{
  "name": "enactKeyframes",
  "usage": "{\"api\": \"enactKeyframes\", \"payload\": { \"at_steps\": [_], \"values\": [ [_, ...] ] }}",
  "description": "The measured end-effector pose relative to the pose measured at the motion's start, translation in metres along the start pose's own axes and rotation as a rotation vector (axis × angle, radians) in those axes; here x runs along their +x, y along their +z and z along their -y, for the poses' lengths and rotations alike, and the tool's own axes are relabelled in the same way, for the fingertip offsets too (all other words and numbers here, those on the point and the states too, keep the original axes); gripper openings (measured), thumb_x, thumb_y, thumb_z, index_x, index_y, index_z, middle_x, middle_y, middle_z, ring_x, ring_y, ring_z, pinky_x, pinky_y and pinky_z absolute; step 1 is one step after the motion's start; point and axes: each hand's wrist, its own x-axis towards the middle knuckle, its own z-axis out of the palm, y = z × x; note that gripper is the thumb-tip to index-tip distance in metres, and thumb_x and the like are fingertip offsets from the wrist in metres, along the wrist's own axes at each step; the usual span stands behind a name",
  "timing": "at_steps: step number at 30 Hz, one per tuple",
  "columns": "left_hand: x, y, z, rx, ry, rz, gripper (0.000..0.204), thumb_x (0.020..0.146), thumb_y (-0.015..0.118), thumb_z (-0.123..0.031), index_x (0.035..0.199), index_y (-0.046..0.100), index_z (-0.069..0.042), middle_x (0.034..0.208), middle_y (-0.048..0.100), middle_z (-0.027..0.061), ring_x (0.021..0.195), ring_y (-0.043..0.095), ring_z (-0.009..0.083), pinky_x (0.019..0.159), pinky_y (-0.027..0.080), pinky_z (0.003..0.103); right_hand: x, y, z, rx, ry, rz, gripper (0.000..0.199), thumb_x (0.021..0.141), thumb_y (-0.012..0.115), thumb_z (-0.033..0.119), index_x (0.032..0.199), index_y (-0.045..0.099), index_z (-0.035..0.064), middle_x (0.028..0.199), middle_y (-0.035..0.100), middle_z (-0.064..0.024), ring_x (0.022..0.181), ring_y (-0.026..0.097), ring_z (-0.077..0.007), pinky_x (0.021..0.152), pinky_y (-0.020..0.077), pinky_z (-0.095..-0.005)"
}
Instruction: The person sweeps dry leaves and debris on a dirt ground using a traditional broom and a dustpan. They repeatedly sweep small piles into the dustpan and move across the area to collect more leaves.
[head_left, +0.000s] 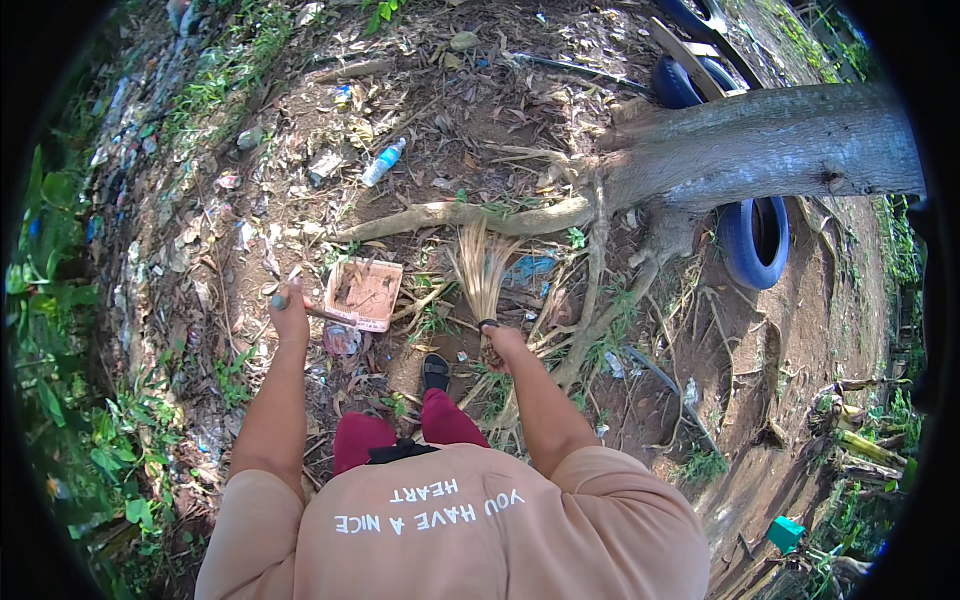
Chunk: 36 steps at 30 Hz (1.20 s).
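Observation:
My left hand (291, 316) is closed around the stick handle of a makeshift dustpan (374, 323), a squarish pale tub whose inside looks dusty brown with a few dark bits. The pan is at the ground among dry leaves, just right of that hand. In my right hand (500, 347) is a stick broom (482, 280), gripped at its bound end. Its pale bristles fan out away from me, their tips reaching a thick tree root (440, 216). A crumpled clear plastic piece (342, 340) lies below the pan.
A tree trunk (760, 150) extends to the right, roots spreading over the soil. Tyres stand near it, one blue (752, 245), another (690, 82) farther off. A plastic bottle (383, 162) lies beyond the root. Litter and plants line the left; a green container (786, 534) sits lower right.

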Motion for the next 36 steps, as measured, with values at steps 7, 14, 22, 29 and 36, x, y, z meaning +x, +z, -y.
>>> {"api": "enactKeyframes", "payload": {
  "at_steps": [7,14,22,29,36],
  "values": [
    [0.015,-0.060,-0.004,-0.088,-0.055,-0.109,0.038,0.086,0.054,-0.031,0.059,0.049,-0.005,0.054,0.052,0.0038,0.048,0.048,0.0118,0.047,0.040,0.025,-0.055,-0.046,-0.018,-0.021,-0.209,0.190,0.045,0.083,0.053,0.024,0.126,0.044,0.0161,0.073,0.054,-0.0041,0.057,0.056,-0.0170,0.044,0.0444,-0.0306],
    [0.009,-0.150,-0.014,-0.220,-0.142,-0.296,0.035,0.086,0.053,-0.029,0.060,0.046,-0.008,0.056,0.054,0.0047,0.049,0.051,0.0121,0.042,0.042,0.026,-0.010,0.012,-0.008,0.142,-0.059,-0.039,0.023,0.085,0.049,0.030,0.105,0.047,0.0195,0.069,0.053,-0.0050,0.054,0.056,-0.0197,0.042,0.0411,-0.0339],
    [0.005,-0.227,0.005,-0.198,-0.162,-0.382,0.039,0.086,0.053,-0.030,0.056,0.044,-0.006,0.055,0.050,0.0039,0.050,0.045,0.0128,0.046,0.037,0.028,-0.039,0.150,-0.071,-0.130,-0.021,0.455,0.030,0.086,0.049,0.027,0.113,0.047,0.0153,0.062,0.051,-0.0043,0.050,0.054,-0.0180,0.036,0.0362,-0.0314],
    [-0.001,-0.270,0.023,-0.205,-0.139,-0.510,0.041,0.086,0.053,-0.029,0.055,0.045,-0.005,0.054,0.047,0.0040,0.057,0.047,0.0140,0.057,0.040,0.030,-0.052,0.121,-0.056,0.102,-0.174,0.132,0.025,0.086,0.046,0.027,0.105,0.048,0.0109,0.065,0.052,-0.0064,0.048,0.052,-0.0181,0.036,0.0392,-0.0319],
    [0.007,-0.280,0.057,-0.162,-0.099,-0.542,0.043,0.086,0.053,-0.029,0.053,0.043,-0.004,0.053,0.048,0.0035,0.052,0.044,0.0123,0.056,0.038,0.028,0.004,0.233,-0.042,-0.118,0.016,0.214,0.024,0.085,0.047,0.034,0.093,0.048,0.0109,0.064,0.051,-0.0038,0.050,0.053,-0.0186,0.037,0.0380,-0.0321]
  ]
}}
